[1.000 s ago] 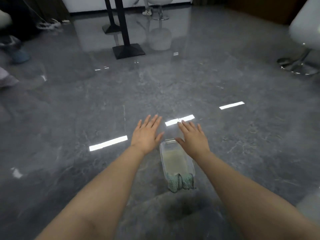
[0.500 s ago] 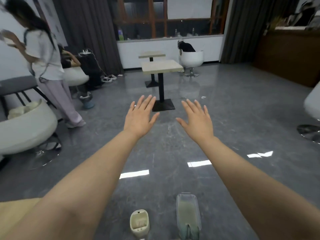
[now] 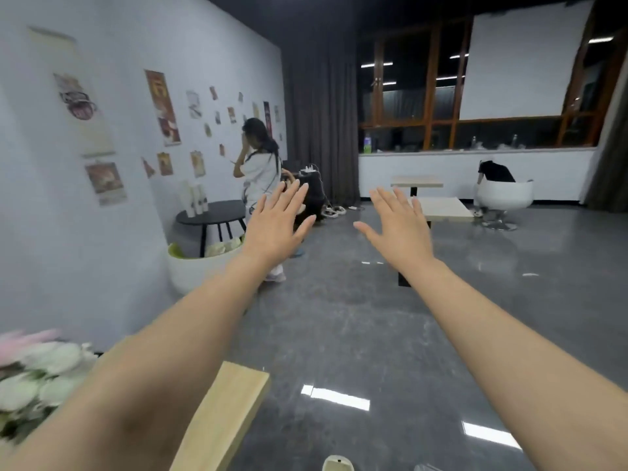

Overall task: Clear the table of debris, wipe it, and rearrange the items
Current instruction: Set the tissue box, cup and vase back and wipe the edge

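**Both hands raised and spread above a grey-floored room**

Grey polished floor [image 3: 356, 321] fills the middle of the view, with strips of ceiling light mirrored on it. At nine o'clock a pale wall carries posters [image 3: 161, 107] and small pictures. At eight o'clock, blurred, sits a bunch of white and pink flowers [image 3: 37, 372], and just beside it, toward seven o'clock, runs the light wooden edge of a table [image 3: 234, 413], partly hidden by the left forearm.

Farther off at ten o'clock stands a small black round table [image 3: 212, 215] with white bottles on it, and below it a white tub chair [image 3: 190, 270]. A person in a white top [image 3: 260, 171] stands near the wall, facing away.

The left hand [image 3: 277, 226] is held up in the air near the centre, fingers straight and spread, gripping nothing. The right hand [image 3: 399, 229] hangs beside it at one o'clock, apart from the left, likewise flat and released, touching nothing.

At six o'clock, cut by the bottom edge, a small cream container [image 3: 337, 464] lies on the floor. At two o'clock stand two pale square tables [image 3: 441, 207] and, beyond them, a white tub chair with dark cloth [image 3: 503, 192] on it. Dark windows and a white screen [image 3: 520, 62] close the far wall.
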Tool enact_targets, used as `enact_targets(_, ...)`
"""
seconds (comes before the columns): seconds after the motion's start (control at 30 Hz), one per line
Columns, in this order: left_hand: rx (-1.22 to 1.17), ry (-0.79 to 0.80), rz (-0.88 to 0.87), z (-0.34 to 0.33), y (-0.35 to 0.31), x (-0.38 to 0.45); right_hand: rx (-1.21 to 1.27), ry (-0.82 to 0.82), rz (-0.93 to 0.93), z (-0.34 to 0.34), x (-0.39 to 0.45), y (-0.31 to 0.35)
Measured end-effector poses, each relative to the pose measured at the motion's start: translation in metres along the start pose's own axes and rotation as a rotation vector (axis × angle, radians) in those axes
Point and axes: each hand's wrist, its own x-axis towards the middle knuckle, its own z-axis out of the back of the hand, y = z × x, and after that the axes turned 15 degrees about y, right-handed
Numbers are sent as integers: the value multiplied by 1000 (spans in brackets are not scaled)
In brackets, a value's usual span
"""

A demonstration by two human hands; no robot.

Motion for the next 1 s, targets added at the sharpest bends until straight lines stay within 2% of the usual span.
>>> enact_targets(0.23, 52, -15, 192, 69, 90, -100, 84, -14, 192, 24, -8, 131)
enact_targets(0.5, 151, 55, 411, 115, 195, -255, 222, 64, 418, 6, -46, 293)
enact_targets(0.77, 172, 143, 624, 136, 274, -397, 288, 143, 602, -22, -98, 436)
enact_targets(1.0, 185, 188, 750, 128, 313, -469, 325, 224, 739, -50, -132, 526)
